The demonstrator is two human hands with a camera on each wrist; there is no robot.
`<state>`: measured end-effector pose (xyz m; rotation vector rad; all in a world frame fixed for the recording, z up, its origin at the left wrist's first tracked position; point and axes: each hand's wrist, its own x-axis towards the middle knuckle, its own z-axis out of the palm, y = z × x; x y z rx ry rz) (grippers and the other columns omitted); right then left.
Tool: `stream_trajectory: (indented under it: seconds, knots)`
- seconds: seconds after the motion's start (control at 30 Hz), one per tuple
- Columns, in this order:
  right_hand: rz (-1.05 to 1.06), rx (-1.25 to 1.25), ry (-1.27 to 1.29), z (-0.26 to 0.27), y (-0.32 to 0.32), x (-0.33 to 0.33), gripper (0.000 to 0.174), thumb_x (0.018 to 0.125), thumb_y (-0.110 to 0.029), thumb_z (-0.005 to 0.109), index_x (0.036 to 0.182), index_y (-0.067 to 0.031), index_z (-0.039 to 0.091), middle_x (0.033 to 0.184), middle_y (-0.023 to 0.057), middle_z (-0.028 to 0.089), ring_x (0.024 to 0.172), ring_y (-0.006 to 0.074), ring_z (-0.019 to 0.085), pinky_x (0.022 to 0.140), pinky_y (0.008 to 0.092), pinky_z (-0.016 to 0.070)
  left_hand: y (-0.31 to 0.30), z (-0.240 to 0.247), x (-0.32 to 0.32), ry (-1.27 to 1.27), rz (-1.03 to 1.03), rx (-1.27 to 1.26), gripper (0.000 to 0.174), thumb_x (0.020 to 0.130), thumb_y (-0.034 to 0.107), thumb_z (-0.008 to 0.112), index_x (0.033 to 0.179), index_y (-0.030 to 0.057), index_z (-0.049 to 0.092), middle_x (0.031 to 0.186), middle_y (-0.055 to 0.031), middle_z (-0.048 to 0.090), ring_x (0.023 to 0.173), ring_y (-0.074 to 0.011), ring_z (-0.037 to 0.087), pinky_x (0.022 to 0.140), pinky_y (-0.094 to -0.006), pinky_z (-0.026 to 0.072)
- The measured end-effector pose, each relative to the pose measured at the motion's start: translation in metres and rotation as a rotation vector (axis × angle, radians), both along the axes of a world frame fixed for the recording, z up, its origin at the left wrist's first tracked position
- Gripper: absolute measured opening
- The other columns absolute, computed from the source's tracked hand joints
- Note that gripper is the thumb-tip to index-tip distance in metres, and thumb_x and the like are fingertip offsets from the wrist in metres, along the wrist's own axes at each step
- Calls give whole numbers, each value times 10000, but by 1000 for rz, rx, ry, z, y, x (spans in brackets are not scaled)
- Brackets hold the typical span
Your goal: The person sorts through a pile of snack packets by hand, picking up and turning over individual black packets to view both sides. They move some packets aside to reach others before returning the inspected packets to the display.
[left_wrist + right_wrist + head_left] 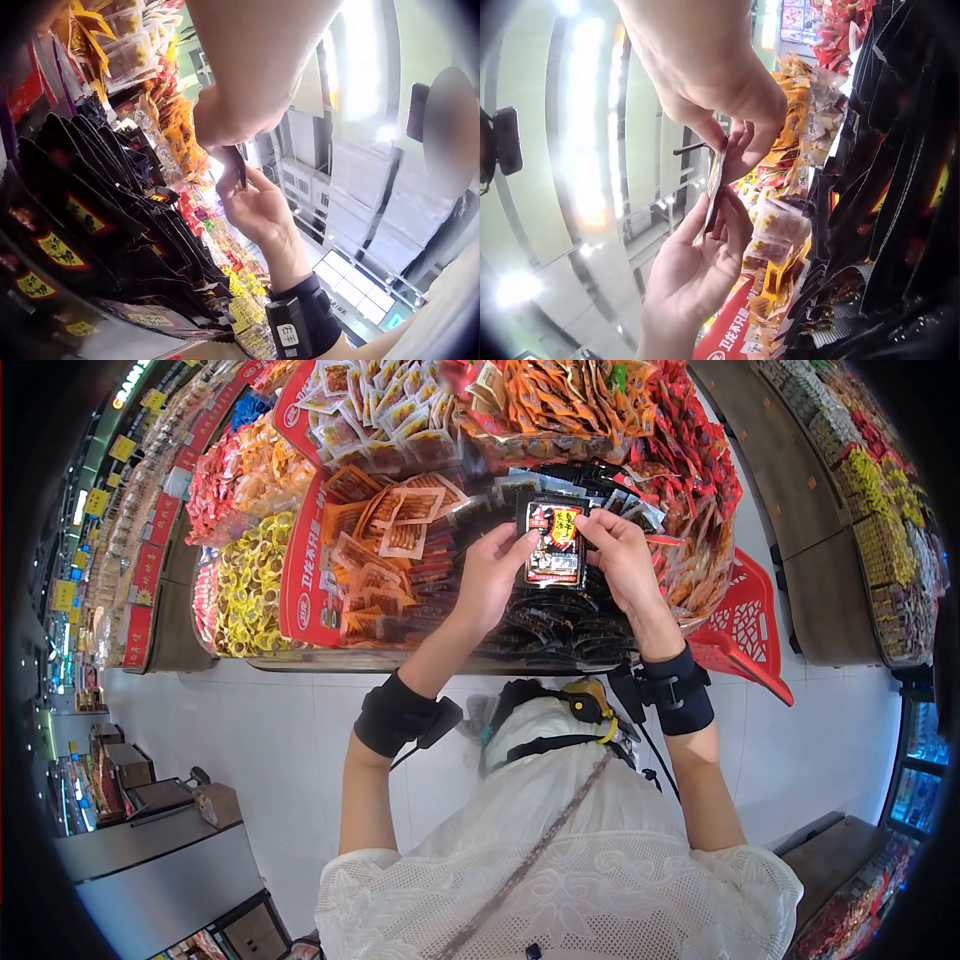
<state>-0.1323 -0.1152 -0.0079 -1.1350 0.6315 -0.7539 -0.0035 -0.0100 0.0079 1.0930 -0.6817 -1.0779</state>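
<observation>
A small black packet [553, 542] with a red, white and yellow label is held upright in front of the body, label toward the head view. The left hand [492, 578] pinches its left edge, thumb on the front. At its upper right edge the right hand [622, 556] pinches it between thumb and fingers. Seen edge-on in the right wrist view, the packet [715, 180] is thin, with the left hand [697, 274] below and the right hand [724, 101] above. The left wrist view shows the packet [241, 166] between both hands, partly hidden.
Black packets [545, 628] fill the bin below the hands. Orange snack packs [375, 520] lie left, red packets [690, 470] right. A red basket [745, 620] stands at the right of the display. Shelves [845, 580] line the far right, beyond a pale floor [270, 730].
</observation>
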Motion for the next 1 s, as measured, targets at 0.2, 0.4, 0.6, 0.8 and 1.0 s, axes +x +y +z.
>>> stream_trajectory:
  seconds: [0.2,0.4,0.6,0.8,1.0]
  knots:
    - [49,68,65,-2,5,0,113,843,-205,553,814,-110,605,743,-77,579,599,-14,448,539,157,333,3,-10,-1,191,-48,-17,231,867,129,536,1045,-18,540,926,-48,595,808,-80,563,710,-224,468]
    - [-27,66,52,3,12,1,137,848,-219,551,799,-104,606,715,-77,573,572,-22,438,489,147,310,7,-12,0,118,-44,4,214,869,120,533,1029,-21,533,937,-59,594,825,-90,570,722,-228,480]
    - [-24,3,36,2,10,2,192,852,-246,560,753,-88,610,651,-63,556,510,-18,421,424,143,275,10,-14,-1,122,-61,-21,220,860,133,551,1014,-25,543,914,-53,599,798,-83,571,702,-217,478]
    - [-23,107,31,4,14,3,176,852,-224,562,767,-79,615,661,-56,569,532,-11,451,449,143,304,10,-19,-2,173,-63,-43,240,856,147,561,1022,-27,546,901,-49,602,778,-79,571,692,-213,472]
    - [24,133,14,-6,11,3,162,854,-227,559,784,-92,616,660,-66,570,522,-14,445,445,148,297,11,-25,-2,169,-52,-47,228,852,130,563,1019,-26,546,901,-46,602,780,-77,568,698,-213,468]
